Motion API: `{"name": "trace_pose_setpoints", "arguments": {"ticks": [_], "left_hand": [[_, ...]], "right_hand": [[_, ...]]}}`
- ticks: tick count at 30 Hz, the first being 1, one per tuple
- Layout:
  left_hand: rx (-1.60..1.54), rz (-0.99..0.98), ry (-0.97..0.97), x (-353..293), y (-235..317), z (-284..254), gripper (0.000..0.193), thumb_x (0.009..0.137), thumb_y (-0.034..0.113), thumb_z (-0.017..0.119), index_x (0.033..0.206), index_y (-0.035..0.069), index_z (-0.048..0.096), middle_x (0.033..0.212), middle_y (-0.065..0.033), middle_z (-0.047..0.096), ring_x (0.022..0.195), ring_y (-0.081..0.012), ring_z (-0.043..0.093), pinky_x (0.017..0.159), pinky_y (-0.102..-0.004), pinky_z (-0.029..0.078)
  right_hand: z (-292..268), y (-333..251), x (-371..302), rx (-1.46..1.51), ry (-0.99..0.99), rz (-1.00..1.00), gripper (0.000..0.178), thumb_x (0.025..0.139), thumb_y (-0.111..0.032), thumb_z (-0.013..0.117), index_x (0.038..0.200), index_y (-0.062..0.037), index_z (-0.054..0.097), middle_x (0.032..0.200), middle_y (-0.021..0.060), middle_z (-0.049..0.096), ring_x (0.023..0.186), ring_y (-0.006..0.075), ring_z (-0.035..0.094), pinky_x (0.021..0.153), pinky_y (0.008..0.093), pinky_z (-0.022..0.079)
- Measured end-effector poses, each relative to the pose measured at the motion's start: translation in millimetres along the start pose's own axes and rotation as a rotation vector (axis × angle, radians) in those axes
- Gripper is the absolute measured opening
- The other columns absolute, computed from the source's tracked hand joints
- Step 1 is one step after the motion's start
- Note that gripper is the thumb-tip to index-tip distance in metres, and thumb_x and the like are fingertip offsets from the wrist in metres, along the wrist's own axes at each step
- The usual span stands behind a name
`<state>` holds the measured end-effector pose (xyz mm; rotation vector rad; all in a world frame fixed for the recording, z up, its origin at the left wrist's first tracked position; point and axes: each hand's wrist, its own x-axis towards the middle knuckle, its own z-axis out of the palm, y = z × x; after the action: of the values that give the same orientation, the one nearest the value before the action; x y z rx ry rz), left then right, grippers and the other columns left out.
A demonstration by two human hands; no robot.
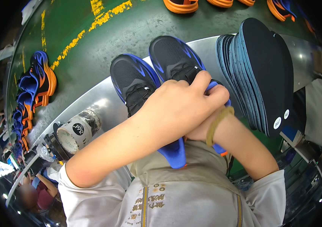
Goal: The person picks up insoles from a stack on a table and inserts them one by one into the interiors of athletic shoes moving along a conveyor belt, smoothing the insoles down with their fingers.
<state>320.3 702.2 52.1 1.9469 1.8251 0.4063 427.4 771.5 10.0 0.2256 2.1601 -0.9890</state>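
Two black running shoes with blue edging lie side by side before me, toes pointing away: a left sneaker (130, 73) and a right sneaker (172, 53). My left hand (178, 102) crosses over to the right sneaker, its fingers curled closed at the laces and blue collar. Beneath it lies my right hand (198, 130), which has a yellow-green band (218, 123) round the wrist. The left hand and forearm hide the right hand's fingers and both shoe openings. Blue heel parts (174, 153) show below the forearm.
Black insoles with blue sides form a thick stack (263, 75) at the right of the metal ledge (106, 96). A worn white roll (79, 130) stands left. Beyond runs a green surface (127, 32) with more orange-soled shoes (39, 77). A person (45, 191) sits at far left.
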Motion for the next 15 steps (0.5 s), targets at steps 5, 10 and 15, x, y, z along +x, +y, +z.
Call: {"name": "trace_pose_setpoints", "arguments": {"ticks": [5, 10, 15], "left_hand": [[0.158, -0.004, 0.152, 5, -1, 16, 0.028, 0.07, 0.006, 0.056, 0.096, 0.006, 0.044, 0.088, -0.0149, 0.049, 0.057, -0.0268, 0.058, 0.052, -0.0344, 0.048], [0.137, -0.064, 0.177, 12, -2, 17, 0.03, 0.07, 0.007, 0.059, 0.095, 0.004, 0.043, 0.092, -0.0159, 0.048, 0.06, -0.0287, 0.058, 0.051, -0.0355, 0.048], [0.232, -0.086, 0.134, 15, 0, 4, 0.025, 0.068, 0.01, 0.061, 0.087, 0.004, 0.045, 0.088, -0.0106, 0.047, 0.053, -0.0197, 0.058, 0.045, -0.0295, 0.046]], "right_hand": [[21, 1, -13, -0.117, 0.332, -0.022, 0.04, 0.07, -0.028, 0.059, 0.1, -0.0013, 0.054, 0.099, 0.0179, 0.055, 0.096, 0.0317, 0.051, 0.085, 0.04, 0.038], [35, -9, -76, -0.214, 0.281, 0.06, 0.08, 0.074, -0.034, 0.053, 0.129, 0.016, 0.023, 0.118, 0.0304, 0.044, 0.116, 0.0348, 0.042, 0.107, 0.0375, 0.019], [36, -11, -106, -0.157, 0.731, -0.026, 0.03, 0.069, -0.019, 0.062, 0.092, 0.0, 0.057, 0.081, 0.0079, 0.059, 0.085, 0.0207, 0.057, 0.1, 0.0424, 0.029]]}}
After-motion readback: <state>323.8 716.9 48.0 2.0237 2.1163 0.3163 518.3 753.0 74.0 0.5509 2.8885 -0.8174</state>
